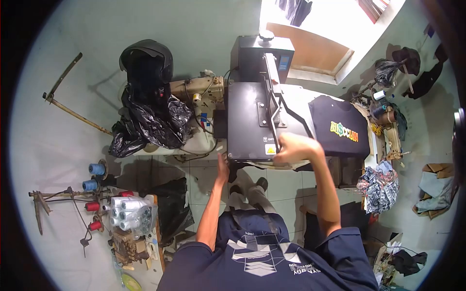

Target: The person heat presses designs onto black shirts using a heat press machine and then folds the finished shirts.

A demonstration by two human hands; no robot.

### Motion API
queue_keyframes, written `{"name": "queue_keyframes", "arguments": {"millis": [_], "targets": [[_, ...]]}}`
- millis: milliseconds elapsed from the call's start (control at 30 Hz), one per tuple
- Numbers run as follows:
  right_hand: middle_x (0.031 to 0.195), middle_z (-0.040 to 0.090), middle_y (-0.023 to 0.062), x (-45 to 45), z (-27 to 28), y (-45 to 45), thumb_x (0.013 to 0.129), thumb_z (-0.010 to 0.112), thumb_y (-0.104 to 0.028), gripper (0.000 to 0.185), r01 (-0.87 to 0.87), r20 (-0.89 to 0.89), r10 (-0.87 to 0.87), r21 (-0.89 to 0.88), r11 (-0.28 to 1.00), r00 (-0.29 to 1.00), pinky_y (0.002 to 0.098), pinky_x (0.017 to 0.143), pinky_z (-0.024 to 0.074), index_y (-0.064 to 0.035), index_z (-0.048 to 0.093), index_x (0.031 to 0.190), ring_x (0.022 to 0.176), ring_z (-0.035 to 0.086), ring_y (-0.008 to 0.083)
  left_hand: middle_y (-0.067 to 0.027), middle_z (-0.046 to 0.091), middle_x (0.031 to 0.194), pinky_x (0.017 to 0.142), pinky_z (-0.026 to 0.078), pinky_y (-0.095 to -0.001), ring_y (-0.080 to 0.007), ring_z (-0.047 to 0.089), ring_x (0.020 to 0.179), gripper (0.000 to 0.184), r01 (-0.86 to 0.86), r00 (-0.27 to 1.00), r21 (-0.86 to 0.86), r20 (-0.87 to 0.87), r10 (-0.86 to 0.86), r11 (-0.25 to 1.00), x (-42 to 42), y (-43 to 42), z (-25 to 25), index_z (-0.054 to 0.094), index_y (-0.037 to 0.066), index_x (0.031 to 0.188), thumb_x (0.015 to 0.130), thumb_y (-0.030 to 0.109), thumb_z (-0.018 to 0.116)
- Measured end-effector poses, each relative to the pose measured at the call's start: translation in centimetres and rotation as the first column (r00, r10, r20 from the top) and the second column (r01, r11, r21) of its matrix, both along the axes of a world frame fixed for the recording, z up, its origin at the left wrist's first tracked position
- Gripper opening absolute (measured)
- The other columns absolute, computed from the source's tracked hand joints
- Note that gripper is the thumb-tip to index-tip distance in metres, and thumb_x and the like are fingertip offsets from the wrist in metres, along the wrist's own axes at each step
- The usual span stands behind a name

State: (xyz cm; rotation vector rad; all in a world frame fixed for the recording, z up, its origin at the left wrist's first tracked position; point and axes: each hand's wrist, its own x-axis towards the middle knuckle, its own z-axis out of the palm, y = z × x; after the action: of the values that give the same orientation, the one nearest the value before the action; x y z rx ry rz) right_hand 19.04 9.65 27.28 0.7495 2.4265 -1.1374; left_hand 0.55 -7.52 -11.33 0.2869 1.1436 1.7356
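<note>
Press (245,119), one; right fingers (284,154) grasping handle (299,119); left fingers (224,161) extended nearby; one flat shirt (337,116).

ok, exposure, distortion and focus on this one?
Head view: window blown out to near-white; head view: strong fisheye, wall bowed and frame corners black; head view: right hand looks bright on top; head view: lettering on the black shirt stays legible.

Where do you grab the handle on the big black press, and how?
Probably at the near end of the handle, coming from the near side and wrapping round it, as the right hand does. Its bars stretch toward the near edge of the press, bringing that end within easy reach.
</note>
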Motion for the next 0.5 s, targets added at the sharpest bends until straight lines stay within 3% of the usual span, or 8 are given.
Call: {"name": "queue_keyframes", "arguments": {"millis": [67,133,233,300,367,433,467,500], "targets": [[0.063,0.062,0.0178,0.7,-6.1,-0.3,0.067,0.065,-0.025,0.030,0.009,0.027,-0.010,0.021,1.000,1.000,0.0398,0.060,0.0502,0.0045,0.060,0.069,0.060,0.062,0.0258,-0.0110,0.057,0.135,0.108,0.037,-0.0387,-0.0246,0.053,0.123,0.084,0.013,0.965,-0.083,0.261,0.009,0.996,-0.2,-0.3,3.9,0.046,0.003,0.141,0.096,0.073,0.031],[0.074,0.066,0.0238,0.8,-7.4,-1.4,0.070,0.066,-0.027,0.031,0.030,0.154,-0.047,0.113,0.993,0.987,0.0450,0.070,0.0535,0.0034,0.062,0.074,0.074,0.068,0.0373,-0.0108,0.056,0.138,0.108,0.037,-0.0408,-0.0256,0.052,0.126,0.093,0.071,0.953,-0.088,0.299,-0.042,0.994,-0.7,0.0,5.5,0.041,0.004,0.146,0.092,0.079,0.032],[0.077,0.067,0.0244,0.9,-10.8,-2.4,0.073,0.070,-0.031,0.034,0.025,0.096,-0.048,0.233,0.972,0.994,0.0471,0.075,0.0552,0.0022,0.062,0.074,0.080,0.067,0.0418,-0.0108,0.054,0.140,0.109,0.036,-0.0399,-0.0247,0.051,0.126,0.095,0.119,0.974,-0.204,0.214,-0.075,0.972,-1.1,0.9,7.1,0.042,0.003,0.146,0.090,0.080,0.037],[0.075,0.066,0.0235,1.0,-11.2,-2.6,0.075,0.070,-0.032,0.035,0.010,0.077,-0.034,0.284,0.959,0.996,0.0472,0.074,0.0553,0.0017,0.061,0.072,0.079,0.067,0.0419,-0.0100,0.054,0.140,0.109,0.036,-0.0386,-0.0233,0.050,0.126,0.098,0.249,0.967,-0.249,0.009,-0.254,0.936,-1.8,1.7,6.8,0.045,0.001,0.144,0.087,0.081,0.041],[0.076,0.066,0.0231,1.0,-11.7,-2.5,0.075,0.071,-0.033,0.035,0.001,0.078,-0.025,0.296,0.955,0.997,0.0474,0.074,0.0553,0.0012,0.061,0.074,0.079,0.067,0.0418,-0.0121,0.054,0.139,0.110,0.034,-0.0360,-0.0210,0.047,0.128,0.102,0.225,0.967,-0.346,-0.036,-0.253,0.911,-1.8,2.8,7.7,0.048,0.000,0.142,0.084,0.083,0.045],[0.077,0.066,0.0228,1.3,-12.1,-2.5,0.076,0.071,-0.033,0.035,-0.005,0.079,-0.021,0.309,0.951,0.997,0.0475,0.075,0.0552,0.0008,0.061,0.076,0.080,0.067,0.0417,-0.0143,0.058,0.128,0.102,0.041,-0.0345,-0.0191,0.052,0.116,0.102,0.218,0.937,-0.619,-0.084,-0.339,0.754,-2.2,3.8,7.7,0.047,-0.006,0.138,0.084,0.080,0.051],[0.078,0.066,0.0225,1.3,-12.3,-2.5,0.076,0.071,-0.033,0.034,0.002,0.053,-0.020,0.319,0.948,0.998,0.0476,0.075,0.0552,0.0001,0.062,0.080,0.081,0.067,0.0414,-0.0143,0.058,0.128,0.102,0.041,-0.0345,-0.0191,0.052,0.116,0.102,0.222,0.935,-0.619,-0.084,-0.344,0.754,-2.0,4.3,7.6,0.047,-0.006,0.138,0.084,0.080,0.051],[0.080,0.067,0.0221,1.3,-12.2,-2.5,0.077,0.071,-0.033,0.034,0.008,0.029,-0.019,0.329,0.944,0.999,0.0477,0.075,0.0551,-0.0007,0.063,0.084,0.082,0.067,0.0412,-0.0138,0.058,0.109,0.091,0.043,-0.0377,-0.0206,0.054,0.101,0.095,0.139,0.932,-0.658,-0.166,-0.323,0.740,-1.6,4.8,7.5,0.053,-0.007,0.117,0.082,0.082,0.051]]}}
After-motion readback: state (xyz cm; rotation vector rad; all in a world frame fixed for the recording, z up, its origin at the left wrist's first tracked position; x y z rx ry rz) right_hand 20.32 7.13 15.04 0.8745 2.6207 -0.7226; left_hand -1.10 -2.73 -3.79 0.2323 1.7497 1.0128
